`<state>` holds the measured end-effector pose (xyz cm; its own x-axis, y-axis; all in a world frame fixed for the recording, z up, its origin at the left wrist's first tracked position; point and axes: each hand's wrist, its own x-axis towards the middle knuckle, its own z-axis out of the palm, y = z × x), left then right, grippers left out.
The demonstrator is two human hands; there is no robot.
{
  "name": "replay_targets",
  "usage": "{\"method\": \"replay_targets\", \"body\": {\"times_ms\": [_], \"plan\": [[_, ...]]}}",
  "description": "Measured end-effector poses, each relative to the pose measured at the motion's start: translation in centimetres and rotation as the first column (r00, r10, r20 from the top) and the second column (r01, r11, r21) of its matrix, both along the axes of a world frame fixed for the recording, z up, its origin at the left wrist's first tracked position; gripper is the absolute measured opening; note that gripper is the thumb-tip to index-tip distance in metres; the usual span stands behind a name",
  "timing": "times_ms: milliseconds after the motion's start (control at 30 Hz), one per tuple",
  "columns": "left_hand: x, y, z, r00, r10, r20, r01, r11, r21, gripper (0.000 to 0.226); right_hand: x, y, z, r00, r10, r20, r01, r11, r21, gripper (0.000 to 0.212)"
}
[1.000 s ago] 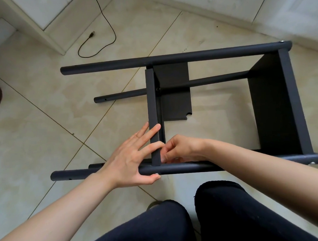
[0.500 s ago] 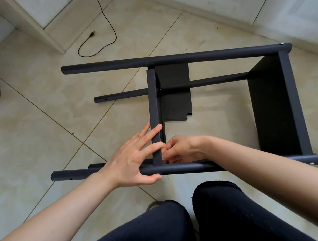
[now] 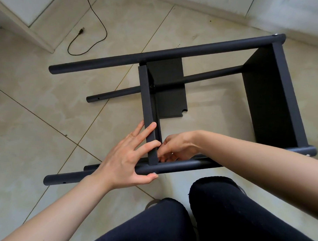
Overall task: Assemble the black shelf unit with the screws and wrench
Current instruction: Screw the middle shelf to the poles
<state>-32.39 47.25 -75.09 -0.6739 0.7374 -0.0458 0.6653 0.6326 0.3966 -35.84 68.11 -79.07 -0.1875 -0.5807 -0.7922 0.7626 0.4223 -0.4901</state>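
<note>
Black shelf unit (image 3: 273, 97) lies sideways on the floor, end panel fixed. Left hand (image 3: 123, 162), fingers straight, braces the middle panel (image 3: 147, 110) against the near pole (image 3: 184, 165). Right hand (image 3: 175, 147) pinches something unseen at that joint, likely a screw. Free pole ends suggest more remains.

Black shelf unit (image 3: 270, 104), beige marbled floor tiles (image 3: 35, 111), black cable (image 3: 96, 37)
</note>
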Motion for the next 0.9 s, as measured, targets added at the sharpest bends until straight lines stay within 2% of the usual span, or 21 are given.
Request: {"method": "replay_targets", "body": {"times_ms": [100,233,367,433,567,667,900], "plan": [[0.04,-0.04,-0.07,1.000,0.000,-0.018,0.000,1.000,0.008,0.075,-0.14,-0.15,0.29,1.000,-0.005,-0.014,0.005,1.000,-0.018,0.030],[0.11,-0.03,-0.36,0.999,-0.002,-0.054,0.002,1.000,-0.006,0.077,-0.74,0.60,0.62,0.997,0.068,-0.033,-0.068,0.997,-0.024,0.035],[0.13,-0.10,-0.32,0.991,-0.010,-0.136,0.002,0.998,-0.064,0.084,-0.91,0.77,0.48,0.996,0.085,-0.022,-0.086,0.996,-0.030,0.019],[0.21,-0.14,-0.23,0.988,-0.008,-0.155,-0.005,0.996,-0.087,0.092,-0.82,0.50,0.20,0.995,0.093,-0.032,-0.093,0.995,-0.020,0.018],[0.38,-0.14,-0.06,0.990,0.005,-0.142,-0.018,0.996,-0.088,0.102,-0.62,-0.11,0.16,0.995,0.081,-0.059,-0.083,0.996,-0.029,0.019],[0.17,-0.13,0.01,0.993,-0.006,-0.120,-0.004,0.996,-0.086,0.102,-0.76,0.11,0.08,0.989,0.059,-0.133,-0.064,0.998,-0.026,0.015],[0.24,0.12,0.15,0.995,-0.003,-0.095,-0.005,0.997,-0.078,0.099,-0.87,0.50,-0.25,0.979,0.125,-0.163,-0.129,0.992,-0.011,0.019]]}}
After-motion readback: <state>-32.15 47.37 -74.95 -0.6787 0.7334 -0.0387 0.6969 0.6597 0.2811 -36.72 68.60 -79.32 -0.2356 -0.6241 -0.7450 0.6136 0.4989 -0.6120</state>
